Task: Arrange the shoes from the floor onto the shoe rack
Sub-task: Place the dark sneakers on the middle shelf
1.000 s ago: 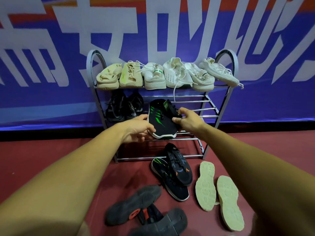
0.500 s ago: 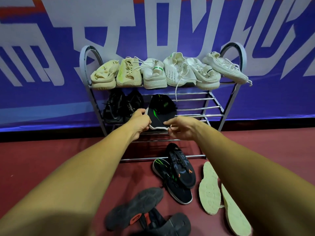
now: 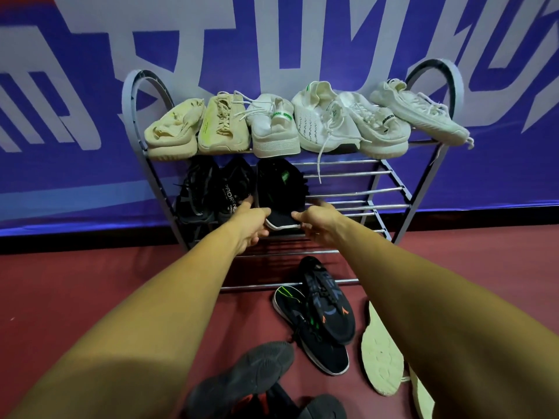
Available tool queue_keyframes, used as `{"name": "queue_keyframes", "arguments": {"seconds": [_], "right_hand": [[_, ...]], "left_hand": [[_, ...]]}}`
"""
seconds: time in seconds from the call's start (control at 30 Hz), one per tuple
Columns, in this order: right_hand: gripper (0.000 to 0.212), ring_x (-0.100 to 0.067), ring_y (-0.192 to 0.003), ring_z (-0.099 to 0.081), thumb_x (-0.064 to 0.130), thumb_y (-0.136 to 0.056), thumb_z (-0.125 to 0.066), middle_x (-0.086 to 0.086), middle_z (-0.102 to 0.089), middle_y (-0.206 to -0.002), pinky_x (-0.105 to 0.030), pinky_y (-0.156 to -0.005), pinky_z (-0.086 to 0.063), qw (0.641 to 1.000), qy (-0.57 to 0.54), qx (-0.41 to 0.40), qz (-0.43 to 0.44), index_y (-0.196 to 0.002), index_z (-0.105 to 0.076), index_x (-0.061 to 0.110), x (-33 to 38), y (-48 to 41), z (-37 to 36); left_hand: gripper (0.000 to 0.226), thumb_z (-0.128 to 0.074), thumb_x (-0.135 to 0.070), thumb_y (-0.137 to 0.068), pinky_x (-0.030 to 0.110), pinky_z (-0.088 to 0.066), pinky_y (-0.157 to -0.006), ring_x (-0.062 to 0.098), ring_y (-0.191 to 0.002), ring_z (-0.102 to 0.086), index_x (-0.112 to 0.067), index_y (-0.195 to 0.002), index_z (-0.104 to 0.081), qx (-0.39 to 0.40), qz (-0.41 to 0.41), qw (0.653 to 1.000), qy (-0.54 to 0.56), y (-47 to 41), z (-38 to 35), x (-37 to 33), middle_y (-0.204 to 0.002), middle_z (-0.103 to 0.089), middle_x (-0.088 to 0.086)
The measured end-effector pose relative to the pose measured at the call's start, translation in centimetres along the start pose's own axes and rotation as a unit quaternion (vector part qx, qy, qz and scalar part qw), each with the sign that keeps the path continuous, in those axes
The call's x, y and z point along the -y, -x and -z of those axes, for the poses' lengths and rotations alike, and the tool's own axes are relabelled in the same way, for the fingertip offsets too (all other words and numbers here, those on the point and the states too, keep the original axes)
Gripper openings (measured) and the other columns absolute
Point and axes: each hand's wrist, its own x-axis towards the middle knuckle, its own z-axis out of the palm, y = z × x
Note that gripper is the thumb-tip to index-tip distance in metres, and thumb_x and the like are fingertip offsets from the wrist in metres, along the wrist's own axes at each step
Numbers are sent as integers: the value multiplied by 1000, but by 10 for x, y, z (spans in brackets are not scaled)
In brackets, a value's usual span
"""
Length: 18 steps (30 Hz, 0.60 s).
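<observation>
1. Black shoe (image 3: pixel 279 190), green-marked, is lodged toe-inward on the middle shelf of the shoe rack (image 3: pixel 438 63), just beside a black pair (image 3: pixel 211 192).
2. Its heel edge is gripped by the left hand (image 3: pixel 251 222) and right hand (image 3: pixel 319 226).
3. Bare rails (image 3: pixel 363 206) are exposed rightward.
4. Dark shoes (image 3: pixel 329 306) are seen on the floor (image 3: pixel 90 282) at the rack's front edge.

L hand (image 3: pixel 251 226) & R hand (image 3: pixel 319 226) grip black shoe (image 3: pixel 279 189) on rack (image 3: pixel 357 192) mid shelf.
</observation>
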Motion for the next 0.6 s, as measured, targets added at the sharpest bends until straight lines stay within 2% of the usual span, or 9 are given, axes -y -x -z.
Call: {"name": "queue_keyframes", "arguments": {"seconds": [0.07, 0.1, 0.17, 0.3, 0.5, 0.53, 0.6], "right_hand": [[18, -10, -41, -39, 1, -87, -69, -4, -47, -60, -23, -42, -32, 1000, 10, -22, 9, -99, -56, 6, -5, -8, -4], [18, -12, -43, -39, 2, -86, -70, -4, -47, -59, -25, -44, -32, 999, 11, -33, 14, -96, -56, 5, -7, -12, -5], [19, -14, -48, -41, 6, -86, -72, -4, -48, -61, -28, -47, -33, 998, -6, -50, 29, -90, -53, 8, -7, -17, -10], [32, -18, -53, -46, 17, -86, -73, -8, -52, -69, -31, -50, -37, 996, 13, -82, 46, -106, -54, 1, -5, -20, -17], [13, -16, -53, -47, 16, -95, -62, -7, -51, -64, -30, -52, -39, 994, 96, -35, 25, -92, -56, 5, 5, -3, -5], [12, -17, -54, -49, 15, -95, -61, -7, -52, -65, -30, -51, -40, 993, 112, -28, 25, -96, -57, 4, 7, 2, -3], [24, -16, -54, -53, 14, -93, -61, -8, -55, -66, -25, -48, -42, 990, 137, -20, 24, -113, -59, 0, 7, 8, 0]], "left_hand": [[68, -55, -19, -96, 18, -32, -40, 9, -56, -55, -40, -151, -20, 18, 1, 1000, -17, -2, -4, 0, -91, -64, 2], [72, -56, -17, -95, 18, -33, -41, 9, -56, -54, -40, -151, -18, 21, -2, 1000, -17, -2, -7, 0, -92, -64, 4], [68, -58, -16, -92, 19, -33, -41, 9, -57, -52, -37, -147, -24, 15, -11, 1000, -12, -6, -13, -1, -94, -63, 6], [60, -60, -16, -89, 18, -34, -41, 9, -58, -50, -34, -139, -31, 12, -11, 1000, 9, -9, -18, -3, -90, -61, 3], [70, -58, -20, -92, 20, -37, -46, 10, -63, -58, -36, -148, -21, 30, 6, 999, -24, 3, -7, -1, -99, -69, 4], [69, -59, -20, -92, 19, -37, -45, 10, -62, -58, -33, -149, -23, 35, 10, 999, -32, 6, -5, 1, -98, -69, 5], [50, -58, -20, -93, 19, -35, -44, 9, -58, -56, -27, -138, -37, 37, 12, 998, -42, 13, -1, 4, -91, -68, 4]]}}
